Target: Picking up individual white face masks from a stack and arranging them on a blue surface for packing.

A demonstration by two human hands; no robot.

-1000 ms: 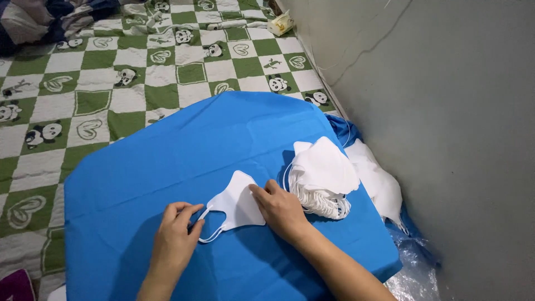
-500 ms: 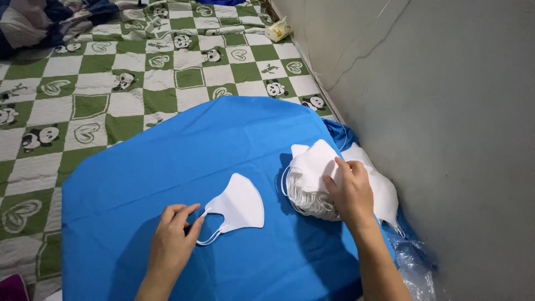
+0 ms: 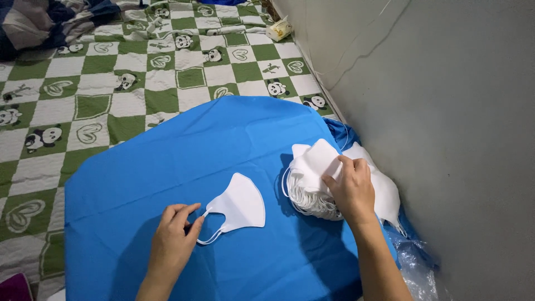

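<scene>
Hands at work over a blue sheet [image 3: 167, 161] spread on a green-and-white checked mat [image 3: 139, 83]. Your left hand [image 3: 174, 237] lies loosely curled, thumb and forefinger pinching the ear loop [image 3: 207, 227] of a single white mask [image 3: 241, 202], which lies flat on the sheet just beyond and to the right of those fingertips. Your right hand [image 3: 351, 187] rests on a stack of white masks [image 3: 315, 178], fingers closed on the top one's edge; the stack sits directly under and to the left of that hand. A grey wall [image 3: 446, 139] rises just right of it, and clear plastic wrap [image 3: 415, 265] lies beside your right forearm.
</scene>
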